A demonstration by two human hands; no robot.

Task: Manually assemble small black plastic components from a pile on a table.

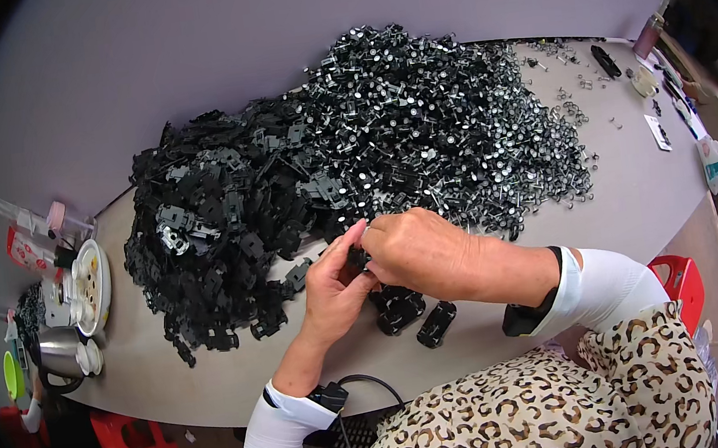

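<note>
Leopard-print cloth (531,408) lay nearest me at five o'clock, with white sleeves at seven (277,437) and between three and four (622,282). At the centre of my view, the two hands met over the table (637,175). I saw the left hand (337,290) bent around a small dark piece (358,259), thumb and fingertips set slightly apart by it. The right hand (419,248) came in from four o'clock, its fingers curled tightly and touching the left fingertips; its own knuckles hid the pinch, so I could not tell whether it also had hold of the piece. Just below the hands, between five and six o'clock, I saw black blocks (436,325) on the table. Toward one o'clock rose a heap of pins (435,118), shiny-headed, running into a heap of black plates (219,240) at nine. Farther out at nine I had a tray (93,285) with cups, and a kettle (61,351) just below it. At two, near the table's far end, stood a bottle (649,36); a red stool (683,289) showed between three and four.
</note>
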